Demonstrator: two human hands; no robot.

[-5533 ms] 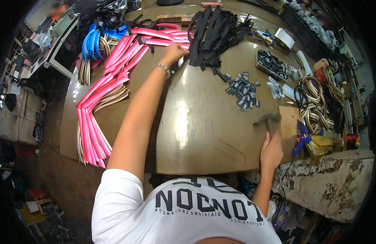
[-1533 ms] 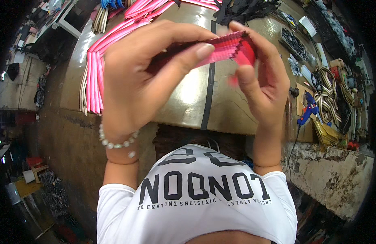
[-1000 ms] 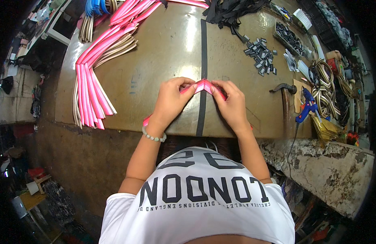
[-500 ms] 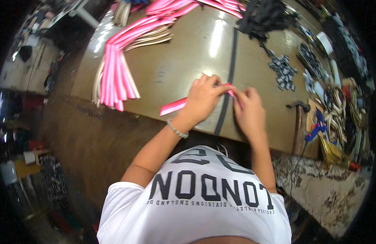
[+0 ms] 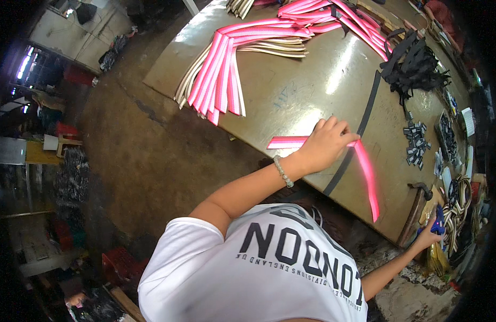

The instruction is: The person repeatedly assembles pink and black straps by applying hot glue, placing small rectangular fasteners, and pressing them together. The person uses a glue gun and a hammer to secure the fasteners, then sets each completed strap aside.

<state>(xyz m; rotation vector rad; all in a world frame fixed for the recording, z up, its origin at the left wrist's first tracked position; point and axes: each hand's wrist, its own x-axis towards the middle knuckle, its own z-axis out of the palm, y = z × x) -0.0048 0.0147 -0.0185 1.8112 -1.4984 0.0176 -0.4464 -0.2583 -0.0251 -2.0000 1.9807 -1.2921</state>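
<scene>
My left hand pinches a pink striped webbing strap over the table, its fingertips closed near the strap's bend. One end of the strap shows to the left of that hand; the other runs down to the right. Beneath the pinch passes a black strip that crosses the table. At the far right, my right hand is wrapped round a blue glue gun. A hammer lies just left of the glue gun.
Pink straps in a bundle hang over the table's left edge, with cream straps beside them. A tangle of black strips lies at the back right. Small dark pieces are heaped nearer me. Coiled cream cords sit beyond the glue gun.
My right hand has let go of the pink strap and moved right to grip the glue gun. The left hand still pinches the strap. The whole view has turned.
</scene>
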